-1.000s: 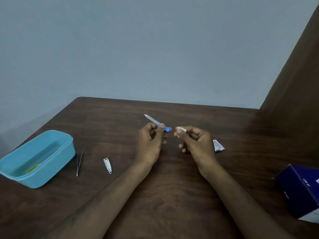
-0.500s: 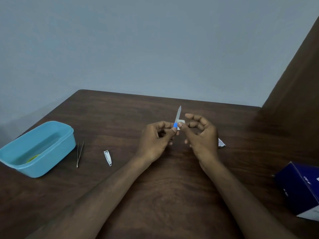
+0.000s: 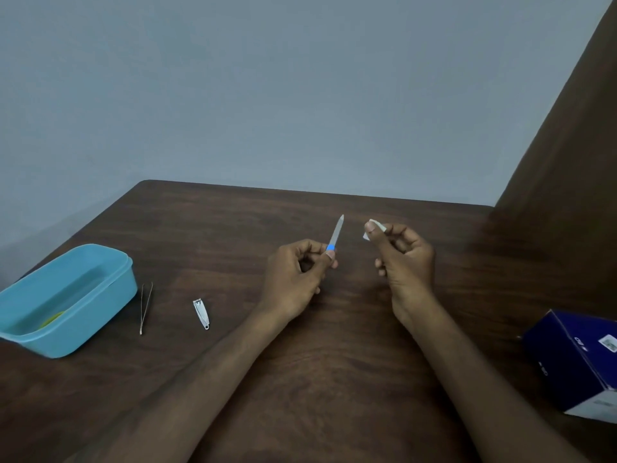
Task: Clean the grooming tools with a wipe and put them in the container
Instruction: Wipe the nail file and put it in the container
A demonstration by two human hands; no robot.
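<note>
Our left hand (image 3: 297,279) pinches the nail file (image 3: 336,234) by its blue end, tip raised; our right hand (image 3: 402,259), apart from it, pinches the folded wipe (image 3: 373,228). Bare table (image 3: 334,345) lies between our forearms. Tweezers (image 3: 146,307) and nail clipper (image 3: 201,314) lie beside the blue container (image 3: 110,295) at the table's left edge, a dark box (image 3: 577,359) at the right.

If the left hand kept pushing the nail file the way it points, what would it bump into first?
Probably nothing nearby. The left hand holds the metal nail file with a blue handle aimed up and away, over the dark wooden table toward the grey wall; depth is unclear.
</note>
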